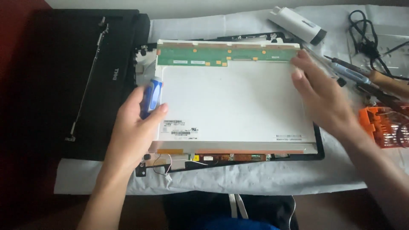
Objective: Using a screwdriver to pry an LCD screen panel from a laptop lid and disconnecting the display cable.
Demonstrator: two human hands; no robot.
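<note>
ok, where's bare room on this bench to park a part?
Free: white cloth strip in front of the screen panel, and the black lid at left. Crowded: right side, with soldering irons, orange case, cables.

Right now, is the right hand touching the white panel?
Touching. The head view shows the right hand with its fingers resting on the panel at its upper right edge.

One head-worn camera looks steeply down and forward from close above the bench (255, 179), which fills most of the frame; both forearms enter from the bottom edge, and no second view shares the scene.
</note>
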